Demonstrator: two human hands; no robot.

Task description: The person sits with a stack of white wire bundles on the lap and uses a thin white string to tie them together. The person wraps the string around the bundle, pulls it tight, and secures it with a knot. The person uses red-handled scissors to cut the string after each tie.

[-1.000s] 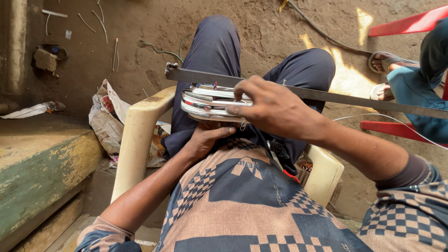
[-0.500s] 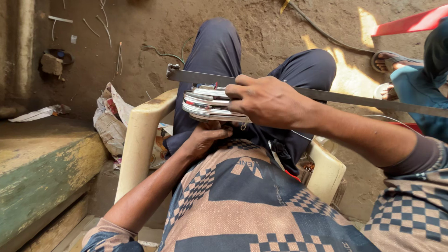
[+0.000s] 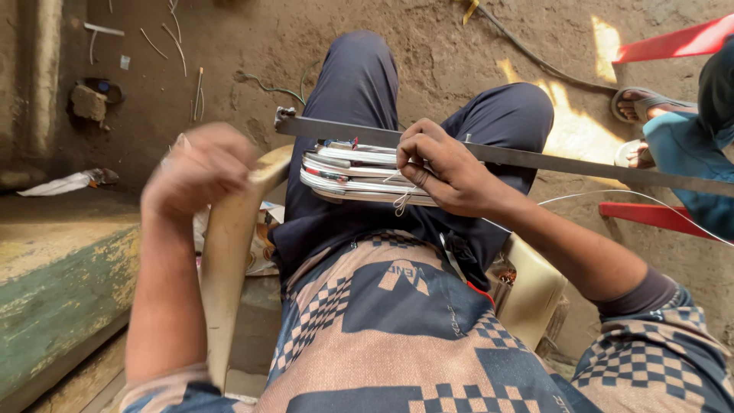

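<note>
My right hand [image 3: 443, 172] is clamped on the stack of flat white coils [image 3: 355, 174] at frame centre, resting on my lap under the long metal bar [image 3: 535, 159]. My left hand [image 3: 199, 172], blurred at centre left, shows no readable grip. Held one-handed, the stack could fan apart or slide off. A moment ago, my left hand was beneath the stack.

Rough outdoor work yard; dirt ground [image 3: 459, 53], plastic chair [image 3: 229, 252], scattered wire scraps [image 3: 164, 38]
</note>
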